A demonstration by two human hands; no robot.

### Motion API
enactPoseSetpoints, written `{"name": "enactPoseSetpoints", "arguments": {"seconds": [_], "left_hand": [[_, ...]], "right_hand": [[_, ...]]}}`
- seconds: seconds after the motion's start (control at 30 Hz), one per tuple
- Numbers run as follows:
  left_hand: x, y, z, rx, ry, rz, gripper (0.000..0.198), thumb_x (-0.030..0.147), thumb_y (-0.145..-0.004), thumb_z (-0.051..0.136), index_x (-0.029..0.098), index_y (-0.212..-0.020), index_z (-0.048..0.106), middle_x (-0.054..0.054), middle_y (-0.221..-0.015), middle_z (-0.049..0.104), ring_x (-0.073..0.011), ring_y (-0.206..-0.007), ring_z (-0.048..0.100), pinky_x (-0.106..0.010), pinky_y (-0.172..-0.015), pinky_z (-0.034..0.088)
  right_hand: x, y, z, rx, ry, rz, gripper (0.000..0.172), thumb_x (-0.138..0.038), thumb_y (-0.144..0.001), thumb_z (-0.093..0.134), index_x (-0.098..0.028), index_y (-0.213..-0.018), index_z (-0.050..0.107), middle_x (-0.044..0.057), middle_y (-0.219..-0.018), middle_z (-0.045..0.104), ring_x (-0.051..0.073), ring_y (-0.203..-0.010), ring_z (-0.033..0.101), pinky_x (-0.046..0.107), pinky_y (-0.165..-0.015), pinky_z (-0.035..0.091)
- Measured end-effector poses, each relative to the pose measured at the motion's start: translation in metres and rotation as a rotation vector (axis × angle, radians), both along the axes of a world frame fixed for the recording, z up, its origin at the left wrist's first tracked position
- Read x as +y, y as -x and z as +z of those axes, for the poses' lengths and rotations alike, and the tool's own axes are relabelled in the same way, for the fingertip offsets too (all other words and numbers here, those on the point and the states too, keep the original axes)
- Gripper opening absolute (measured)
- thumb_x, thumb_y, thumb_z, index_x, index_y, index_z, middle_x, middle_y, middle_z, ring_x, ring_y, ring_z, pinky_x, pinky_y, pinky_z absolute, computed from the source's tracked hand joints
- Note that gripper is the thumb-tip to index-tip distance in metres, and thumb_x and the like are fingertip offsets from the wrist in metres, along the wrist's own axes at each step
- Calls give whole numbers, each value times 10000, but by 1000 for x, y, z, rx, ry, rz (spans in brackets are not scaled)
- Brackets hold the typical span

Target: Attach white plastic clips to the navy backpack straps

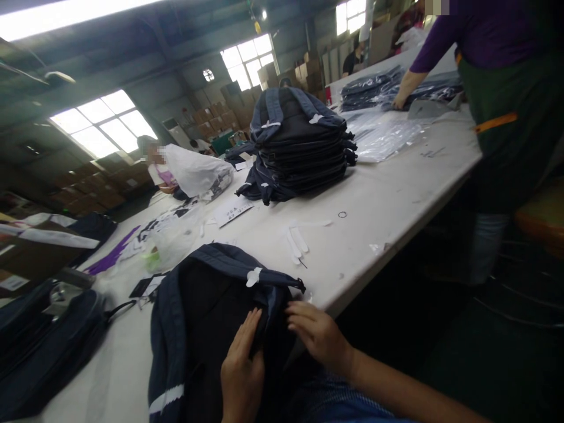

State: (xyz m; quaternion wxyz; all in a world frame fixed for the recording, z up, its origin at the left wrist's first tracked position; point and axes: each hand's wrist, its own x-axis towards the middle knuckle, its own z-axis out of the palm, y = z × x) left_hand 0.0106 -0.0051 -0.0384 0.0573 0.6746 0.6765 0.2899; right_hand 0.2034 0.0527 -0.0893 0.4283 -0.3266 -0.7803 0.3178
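A dark navy backpack (211, 305) lies in front of me at the near edge of the table, straps facing up. White paper pieces are wrapped on its shoulder straps. My left hand (243, 364) rests on its black back panel, fingers stretched out close together and the hand open. At its right side, my right hand (324, 338) touches the fabric near the strap end with its fingertips. Those fingers are extended and slightly bent, and the thumb is hidden. I see nothing held in either hand.
A stack of navy backpacks (299, 153) stands farther along the white table (348, 229). More dark bags (53, 352) lie at the left. Paper strips (297, 244) are scattered mid-table. A co-worker's hand (400, 100) touches plastic-wrapped bags (374, 88) at the far right.
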Motion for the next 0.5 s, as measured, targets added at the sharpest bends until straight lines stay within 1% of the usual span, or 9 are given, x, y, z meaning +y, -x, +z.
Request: {"name": "enactPoseSetpoints", "arguments": {"seconds": [0.07,0.1,0.17,0.2,0.23,0.3,0.37,0.43,0.5], "left_hand": [[-3,0,-2,-116,33,94,459,208,-845,528,297,-1296,522,-19,-1274,609,-208,-1132,595,-372,-1032,446],[-4,-1,-1,-163,45,134,435,251,-846,546,291,-1279,540,-23,-1247,628,-213,-1111,609,-370,-1025,451],[-5,-3,4,-222,56,178,408,305,-840,567,282,-1247,571,-24,-1205,654,-223,-1085,624,-367,-1009,465],[-5,-4,6,-235,56,184,402,315,-839,569,280,-1239,577,-24,-1196,659,-226,-1082,626,-366,-1002,471],[-6,-4,7,-236,49,179,400,314,-838,569,280,-1236,580,-23,-1196,659,-227,-1082,626,-364,-996,476],[-5,-3,6,-192,25,136,413,279,-840,561,287,-1253,565,-21,-1222,644,-223,-1098,617,-361,-997,477],[-5,-2,0,-83,-6,63,474,198,-844,531,305,-1305,511,-16,-1277,606,-214,-1143,588,-367,-1023,456],[-5,-4,-10,67,-45,-8,584,98,-839,468,318,-1377,413,-11,-1346,548,-205,-1214,530,-390,-1063,417],[-5,-9,-21,212,-84,-59,681,25,-825,400,314,-1433,300,-16,-1409,477,-204,-1290,447,-429,-1095,373]], "right_hand": [[2,1,-2,67,131,-185,334,-234,-905,487,-213,-1231,557,102,-1265,577,218,-1223,497,431,-1069,394],[4,4,-1,67,194,-224,426,-256,-875,542,-193,-1293,496,124,-1296,548,236,-1227,492,439,-1057,406],[11,10,6,26,297,-214,656,-294,-785,660,-155,-1368,392,160,-1318,521,272,-1216,497,452,-1041,413],[15,14,10,3,335,-196,723,-304,-744,700,-145,-1372,380,168,-1309,526,286,-1205,504,453,-1033,414],[19,18,14,-14,363,-182,751,-310,-713,723,-143,-1364,388,170,-1289,540,296,-1190,513,454,-1023,416],[27,25,19,-17,397,-168,754,-320,-680,741,-154,-1339,416,157,-1230,581,301,-1142,544,441,-982,437],[34,29,19,16,397,-167,711,-318,-677,733,-174,-1311,445,131,-1174,615,290,-1084,576,409,-927,460],[39,31,15,49,381,-192,587,-295,-696,701,-189,-1241,510,95,-1082,654,265,-996,609,360,-852,476],[40,32,9,62,395,-255,425,-267,-730,651,-194,-1141,576,44,-871,677,221,-811,630,300,-712,473]]}}
